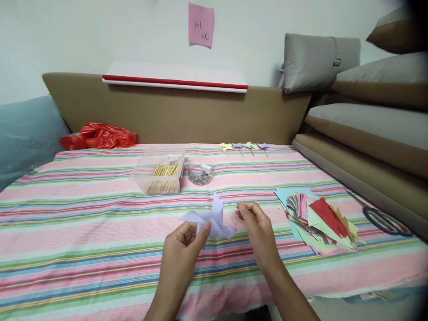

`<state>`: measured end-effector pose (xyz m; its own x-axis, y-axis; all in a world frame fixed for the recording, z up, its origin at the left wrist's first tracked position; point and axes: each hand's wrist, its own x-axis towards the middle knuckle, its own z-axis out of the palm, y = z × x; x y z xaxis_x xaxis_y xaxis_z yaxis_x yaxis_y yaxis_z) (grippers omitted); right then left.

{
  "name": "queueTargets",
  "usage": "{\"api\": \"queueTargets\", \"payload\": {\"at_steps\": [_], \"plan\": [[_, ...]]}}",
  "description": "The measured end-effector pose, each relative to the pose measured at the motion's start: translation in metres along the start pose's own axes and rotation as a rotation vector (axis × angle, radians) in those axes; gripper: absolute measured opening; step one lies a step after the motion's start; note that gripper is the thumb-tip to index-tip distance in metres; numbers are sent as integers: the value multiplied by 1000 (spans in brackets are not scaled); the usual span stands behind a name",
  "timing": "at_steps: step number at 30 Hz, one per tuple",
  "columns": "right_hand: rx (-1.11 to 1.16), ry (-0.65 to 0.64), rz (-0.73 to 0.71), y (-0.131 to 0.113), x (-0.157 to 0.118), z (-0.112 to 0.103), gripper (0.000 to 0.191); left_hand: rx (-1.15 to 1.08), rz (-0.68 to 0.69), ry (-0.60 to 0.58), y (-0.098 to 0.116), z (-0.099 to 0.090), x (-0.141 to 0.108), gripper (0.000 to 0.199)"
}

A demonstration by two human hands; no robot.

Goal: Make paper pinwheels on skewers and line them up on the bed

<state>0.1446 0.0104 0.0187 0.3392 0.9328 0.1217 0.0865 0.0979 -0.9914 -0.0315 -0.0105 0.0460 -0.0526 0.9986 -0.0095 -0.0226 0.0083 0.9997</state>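
A lilac paper pinwheel (218,219) with folded blades is held above the striped cloth, and no stick shows on it. My left hand (185,243) pinches it, the thumb pressed on its middle and the fingers behind. Just to its right, apart from the paper, is my right hand (256,227). Its thumb and index finger are pressed together; whatever is between them is too small to make out. Beyond the hands stand a round clear dish (200,178) of small metal pins and a clear plastic box (163,187) with short wooden sticks inside.
Right of my hands lies a pile of coloured paper pieces (324,220), with scissors (384,220) beside it. Several finished pinwheels (249,147) on sticks lie at the back. A red plastic bag (103,135) sits back left; stacked cushions (371,125) line the right side.
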Motion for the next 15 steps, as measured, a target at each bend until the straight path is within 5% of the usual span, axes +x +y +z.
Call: {"api": "queueTargets", "payload": {"at_steps": [5, 15], "plan": [[-142, -108, -192, -6, 39, 18, 31, 132, 79, -2, 5, -12, -1, 45], [-644, -500, -464, -20, 182, 99, 17, 277, 164, 6, 1, -24, -2, 31]]}}
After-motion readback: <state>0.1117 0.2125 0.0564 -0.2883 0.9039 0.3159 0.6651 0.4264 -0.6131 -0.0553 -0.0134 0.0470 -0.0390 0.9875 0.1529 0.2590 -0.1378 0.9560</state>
